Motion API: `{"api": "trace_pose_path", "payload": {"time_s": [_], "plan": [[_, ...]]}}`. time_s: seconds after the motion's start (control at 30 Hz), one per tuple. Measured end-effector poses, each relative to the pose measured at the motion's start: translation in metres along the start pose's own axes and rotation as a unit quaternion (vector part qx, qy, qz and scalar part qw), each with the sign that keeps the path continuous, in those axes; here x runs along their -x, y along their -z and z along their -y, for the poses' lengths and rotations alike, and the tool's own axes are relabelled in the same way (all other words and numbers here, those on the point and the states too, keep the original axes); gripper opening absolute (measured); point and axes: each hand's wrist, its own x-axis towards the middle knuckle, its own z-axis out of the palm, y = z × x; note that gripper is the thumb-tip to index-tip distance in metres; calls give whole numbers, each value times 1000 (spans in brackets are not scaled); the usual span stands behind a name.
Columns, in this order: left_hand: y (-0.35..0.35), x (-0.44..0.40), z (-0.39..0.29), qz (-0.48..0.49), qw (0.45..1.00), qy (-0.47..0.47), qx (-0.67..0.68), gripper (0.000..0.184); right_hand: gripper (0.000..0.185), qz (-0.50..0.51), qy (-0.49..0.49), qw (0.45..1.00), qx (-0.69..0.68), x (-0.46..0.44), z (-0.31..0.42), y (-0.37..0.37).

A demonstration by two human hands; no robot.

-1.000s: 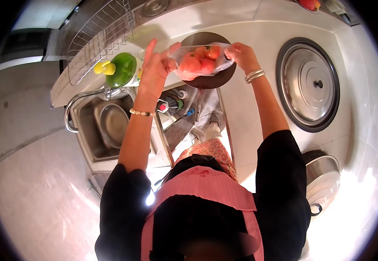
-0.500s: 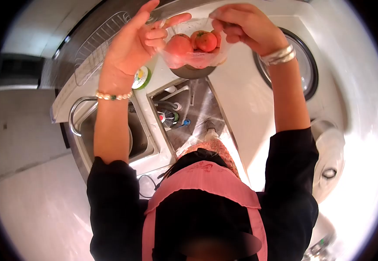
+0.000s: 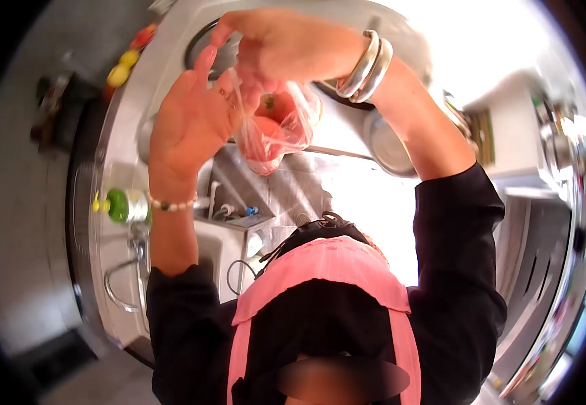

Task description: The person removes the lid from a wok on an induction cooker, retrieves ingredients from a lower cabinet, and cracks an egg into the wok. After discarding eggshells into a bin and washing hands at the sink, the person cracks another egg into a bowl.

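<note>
A clear plastic bag (image 3: 291,138) hangs in front of me with red tomatoes (image 3: 268,126) inside; a green stem end shows on one. My left hand (image 3: 188,121), with a beaded bracelet at the wrist, grips the bag's upper left edge, its index finger raised. Curled over the top of the bag is my right hand (image 3: 279,50), wearing two silver bangles. The fingertips of both hands meet near the bag's mouth, and the right hand hides part of it.
A green pump bottle (image 3: 125,205) stands left of my forearm near the curved tap (image 3: 112,280) and sink (image 3: 222,251). Yellow and red fruit (image 3: 123,67) sits at the far left edge. Below the bag, an open cabinet (image 3: 293,182) shows pipes. A round metal pan (image 3: 389,145) is at right.
My hands have come together at the bag's top, the right one moving left across it. The bag has moved lower and is more closed over the tomatoes. The view has turned rightward.
</note>
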Motion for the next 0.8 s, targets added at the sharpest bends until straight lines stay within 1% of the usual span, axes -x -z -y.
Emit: {"api": "trace_pose_path", "payload": {"time_s": [0.03,0.1,0.13,0.17,0.2,0.23,0.27,0.33,0.37,0.4,0.43,0.47,0.5,0.53,0.57,0.6,0.63,0.7,0.73,0.8], "plan": [[-19,-5,27,4,1000,23,-14,35,33,-13,-1,1000,25,36,7,7],[-57,-9,80,20,997,65,-42,32,39,-91,19,988,127,108,24,11],[-83,-13,109,93,990,86,-54,35,42,-129,19,974,187,148,34,15],[-86,-15,129,116,987,113,-6,36,40,-179,21,961,210,182,34,15],[-91,-18,152,84,987,128,52,36,38,-228,22,945,235,216,36,15],[-111,-23,180,111,985,135,-4,36,38,-213,-84,947,224,260,57,17],[-127,-37,205,81,984,158,23,34,37,-306,-6,922,238,290,36,20],[-162,-50,271,86,980,170,51,31,36,-376,-44,896,234,379,45,16],[-186,-53,305,129,973,183,48,28,38,-407,-53,881,236,427,57,14],[-201,-60,338,175,968,175,31,28,40,-408,-97,880,223,482,71,14],[-211,-69,372,160,966,195,57,27,41,-448,-161,851,220,536,74,10],[-214,-78,399,141,963,214,78,25,39,-503,-153,817,236,586,62,5],[-217,-86,419,111,962,237,74,22,38,-521,-173,807,220,627,52,4],[-221,-94,444,44,965,247,70,19,36,-526,-241,790,206,670,45,-2],[-225,-101,473,7,961,270,63,19,34,-533,-312,764,187,711,33,-9],[-228,-110,505,-31,955,290,58,21,32,-534,-319,759,194,760,5,-16],[-232,-116,533,-62,948,308,47,21,29,-545,-376,733,158,794,-12,-21],[-240,-133,594,-113,932,344,24,23,29,-585,-394,695,138,859,-44,-30],[-237,-143,620,-122,926,357,15,26,30,-592,-410,679,144,882,-59,-32],[-243,-164,675,-159,918,365,1,26,31,-604,-441,645,154,931,-87,-23]]}}
